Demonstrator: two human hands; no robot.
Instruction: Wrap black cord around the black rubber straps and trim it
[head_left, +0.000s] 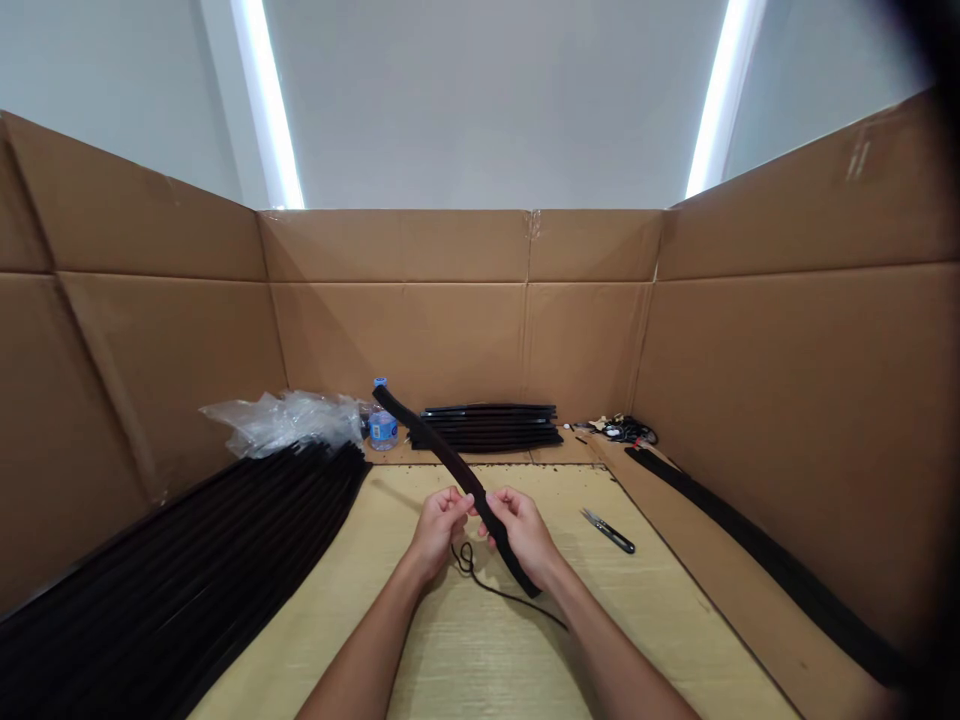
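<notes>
Cardboard-lined bench: left hand, right hand pinching black strip, forearms angled inward.

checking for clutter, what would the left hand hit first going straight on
The black strip held in the left hand comes first; past it, the stack of black strips at the back looks next, though depth is hard to judge.
</notes>
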